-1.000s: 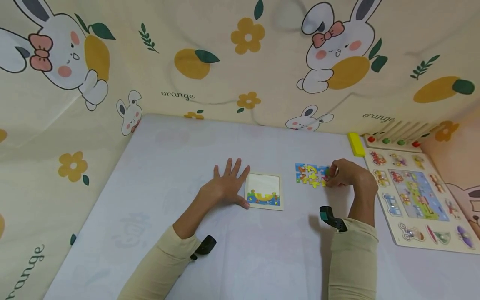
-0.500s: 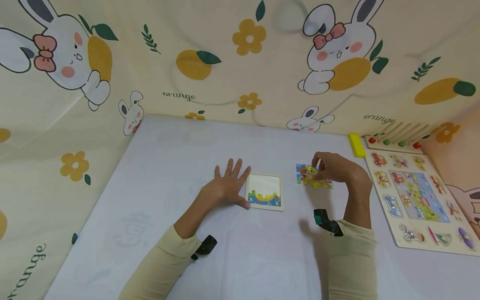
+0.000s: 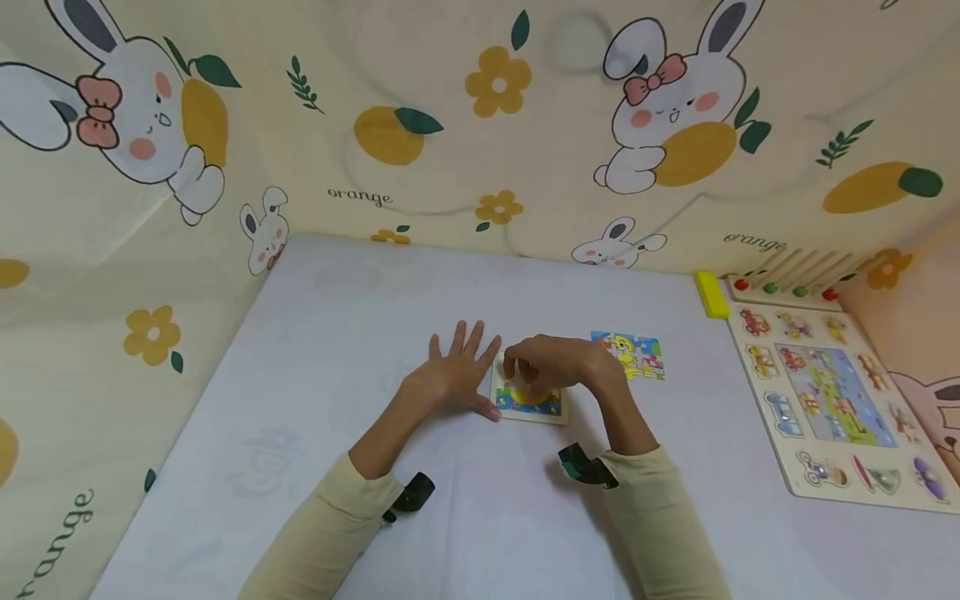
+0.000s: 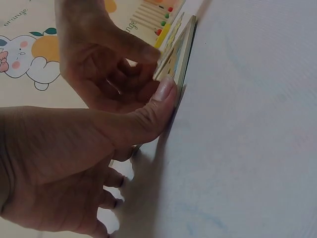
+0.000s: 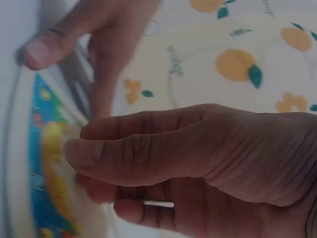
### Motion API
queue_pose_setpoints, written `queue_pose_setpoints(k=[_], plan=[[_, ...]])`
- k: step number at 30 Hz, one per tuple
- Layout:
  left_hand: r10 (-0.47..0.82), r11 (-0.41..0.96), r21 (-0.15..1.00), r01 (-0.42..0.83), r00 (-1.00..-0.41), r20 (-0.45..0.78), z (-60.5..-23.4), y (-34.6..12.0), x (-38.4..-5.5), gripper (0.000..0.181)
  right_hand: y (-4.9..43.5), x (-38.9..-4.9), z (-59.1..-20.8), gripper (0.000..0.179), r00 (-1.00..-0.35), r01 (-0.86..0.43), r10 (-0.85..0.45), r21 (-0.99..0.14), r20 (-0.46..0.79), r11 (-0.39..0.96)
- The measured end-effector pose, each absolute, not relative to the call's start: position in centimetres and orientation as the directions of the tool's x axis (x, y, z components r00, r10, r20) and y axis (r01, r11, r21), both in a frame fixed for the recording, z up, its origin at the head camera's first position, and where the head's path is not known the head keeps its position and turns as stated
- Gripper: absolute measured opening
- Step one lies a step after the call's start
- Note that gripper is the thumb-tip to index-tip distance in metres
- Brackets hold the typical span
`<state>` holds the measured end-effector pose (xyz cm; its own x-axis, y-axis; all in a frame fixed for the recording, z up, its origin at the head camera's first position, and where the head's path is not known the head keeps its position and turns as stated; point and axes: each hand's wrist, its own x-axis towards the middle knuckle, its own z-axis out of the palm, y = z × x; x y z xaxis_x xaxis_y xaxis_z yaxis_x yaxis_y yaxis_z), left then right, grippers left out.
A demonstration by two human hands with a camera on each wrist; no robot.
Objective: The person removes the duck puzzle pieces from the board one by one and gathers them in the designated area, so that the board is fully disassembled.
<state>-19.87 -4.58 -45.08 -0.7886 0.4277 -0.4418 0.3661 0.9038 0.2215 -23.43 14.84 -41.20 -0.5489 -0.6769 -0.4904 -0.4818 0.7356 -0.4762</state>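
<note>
Puzzle tray [image 3: 543,418] — one, pale-rimmed, near the middle of the white worktop [image 3: 360,317], a blue-and-yellow picture filling the part along its near edge. Left hand [image 3: 450,375]: fingers straight and spread, thumb at the tray's near left corner. Right hand [image 3: 551,362]: above the tray, fingers bent in toward the thumb; whether they hold anything we cannot tell. Puzzle pieces [image 3: 647,358] — a colourful group, which we list right of the tray, partly behind the right wrist. Along the worktop's right edge we record a picture board [image 3: 814,333]; toward the far right corner, a yellow block [image 3: 711,295] and a rod board [image 3: 786,292].
</note>
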Motion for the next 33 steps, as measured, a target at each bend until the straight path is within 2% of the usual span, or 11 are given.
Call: queue_pose_setpoints(k=[4, 8, 15, 18, 33], plan=[[0.430, 0.903, 0.228, 0.365, -0.783, -0.450, -45.1, -4.5, -20.0, 0.117, 14.1, -23.8, -42.4, 0.018, -0.501, -0.535, -0.734, -0.504, -0.458, 0.679], [0.431, 0.902, 0.238, 0.359, -0.776, -0.460, -45.2, -4.5, -20.0, 0.118, 13.5, -23.8, -42.9, 0.016, -0.472, -0.550, -0.760, -0.524, -0.447, 0.650], [0.429, 0.904, 0.220, 0.368, -0.778, -0.460, -45.2, -4.3, -20.1, 0.117, 13.3, -23.6, -42.9, 0.028, -0.551, -0.532, -0.686, -0.433, -0.476, 0.728], [0.428, 0.904, 0.215, 0.370, -0.781, -0.455, -45.1, -4.4, -20.1, 0.117, 13.2, -23.7, -42.8, 0.027, -0.569, -0.537, -0.673, -0.406, -0.472, 0.739], [0.432, 0.902, 0.217, 0.374, -0.781, -0.450, -45.0, -4.6, -20.0, 0.117, 13.5, -23.8, -42.6, 0.027, -0.542, -0.504, -0.703, -0.490, -0.461, 0.711]])
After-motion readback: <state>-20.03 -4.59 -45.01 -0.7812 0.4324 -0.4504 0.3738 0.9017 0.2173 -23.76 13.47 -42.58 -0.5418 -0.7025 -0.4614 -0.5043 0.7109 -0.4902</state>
